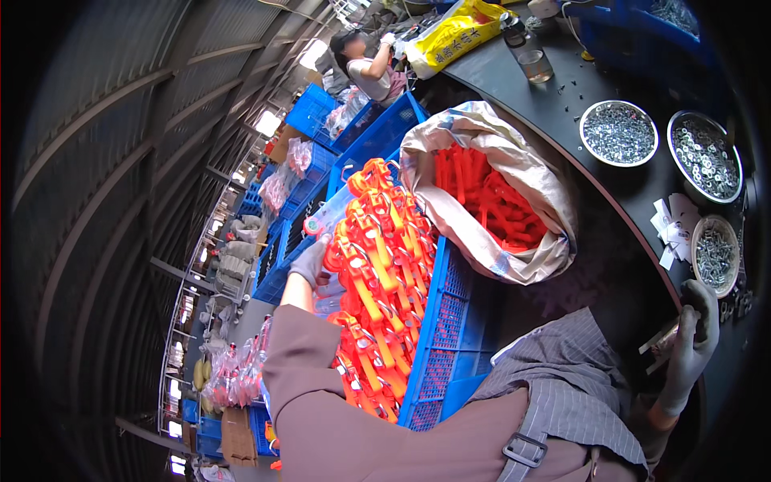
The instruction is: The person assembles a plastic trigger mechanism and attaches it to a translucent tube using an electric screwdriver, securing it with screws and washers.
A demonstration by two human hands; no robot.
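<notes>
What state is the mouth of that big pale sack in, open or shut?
Open: the pale sack gapes wide, with red pieces visible inside.

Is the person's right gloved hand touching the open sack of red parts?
Apart. The head view shows the right hand by the dark table, off to the right of the sack, with a plain dark gap between them.

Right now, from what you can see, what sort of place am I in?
Probably a workshop or small factory doing hand assembly: a blue crate heaped with similar orange-red items, an open sack of red parts, and round bowls of small metal hardware on a dark bench.
</notes>
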